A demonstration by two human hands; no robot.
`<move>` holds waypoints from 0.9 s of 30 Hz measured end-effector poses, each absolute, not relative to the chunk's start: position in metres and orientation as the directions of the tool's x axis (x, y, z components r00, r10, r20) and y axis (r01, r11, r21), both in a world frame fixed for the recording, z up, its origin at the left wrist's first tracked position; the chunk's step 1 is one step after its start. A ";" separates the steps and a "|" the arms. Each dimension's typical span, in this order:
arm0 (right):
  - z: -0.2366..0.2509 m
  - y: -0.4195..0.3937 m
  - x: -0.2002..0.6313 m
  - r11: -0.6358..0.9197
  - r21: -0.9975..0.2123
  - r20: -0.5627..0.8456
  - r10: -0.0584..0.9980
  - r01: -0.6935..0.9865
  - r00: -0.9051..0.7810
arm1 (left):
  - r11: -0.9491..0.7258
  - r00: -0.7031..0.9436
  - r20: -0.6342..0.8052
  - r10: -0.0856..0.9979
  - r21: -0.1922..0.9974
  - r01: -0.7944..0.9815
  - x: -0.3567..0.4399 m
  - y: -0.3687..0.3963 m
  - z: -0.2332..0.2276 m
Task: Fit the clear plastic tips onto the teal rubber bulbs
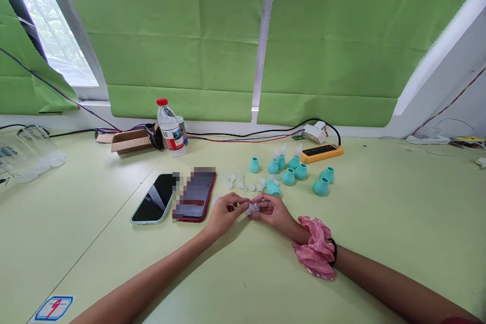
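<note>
Both hands meet over the surface (pixel 243 273); left hand (pixel 224 212) and right hand (pixel 274 211) fingers pinch a small clear plastic piece (pixel 252 208) between them; teal bulbs (pixel 299 172) lie just beyond the fingers

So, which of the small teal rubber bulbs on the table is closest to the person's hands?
The teal rubber bulb just behind the right hand, nearly touching its fingers. The other teal bulbs sit farther back, towards the yellow power strip.

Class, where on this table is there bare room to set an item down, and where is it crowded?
Bare: the table right of the teal bulbs, and the near left, before the phones. Crowded: between the phones and bulbs, where both hands meet among the clear pieces.
</note>
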State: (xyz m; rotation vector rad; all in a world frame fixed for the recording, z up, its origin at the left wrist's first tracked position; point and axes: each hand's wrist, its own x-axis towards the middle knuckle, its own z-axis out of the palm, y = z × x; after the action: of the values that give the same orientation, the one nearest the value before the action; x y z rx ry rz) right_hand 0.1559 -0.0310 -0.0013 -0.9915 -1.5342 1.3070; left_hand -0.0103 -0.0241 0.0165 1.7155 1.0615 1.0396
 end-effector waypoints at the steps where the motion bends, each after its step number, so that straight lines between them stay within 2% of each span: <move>1: -0.002 -0.031 0.156 0.135 -0.990 0.116 0.942 0.038 -0.314 | -0.281 0.280 0.217 0.935 0.936 0.213 -0.010 -0.025 0.016; 4: -0.001 -0.031 0.156 0.133 -0.991 0.115 0.938 0.031 -0.328 | -0.321 0.277 0.261 0.925 0.926 0.199 -0.010 -0.026 0.015; 7: 0.000 -0.032 0.155 0.122 -0.992 0.110 0.940 0.017 -0.324 | -0.409 0.306 0.326 0.895 0.872 0.267 -0.011 -0.029 0.017; 11: 0.001 -0.032 0.154 0.108 -0.994 0.100 0.949 0.012 -0.298 | -0.600 0.332 0.503 0.798 0.713 0.363 -0.012 -0.032 0.019; 16: 0.001 -0.032 0.153 0.106 -0.994 0.097 0.955 0.019 -0.282 | -0.773 0.385 0.672 0.632 0.513 0.374 -0.011 -0.031 0.015; 27: 0.003 -0.030 0.154 0.086 -0.996 0.082 0.959 0.002 -0.270 | -0.802 0.428 0.679 0.596 0.480 0.355 -0.010 -0.032 0.016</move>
State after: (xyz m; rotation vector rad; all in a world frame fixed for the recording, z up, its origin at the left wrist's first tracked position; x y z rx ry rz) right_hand 0.1538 -0.0302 0.0025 -1.0132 -1.4566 1.3346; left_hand -0.0105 -0.0319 0.0161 2.4200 0.8272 1.3129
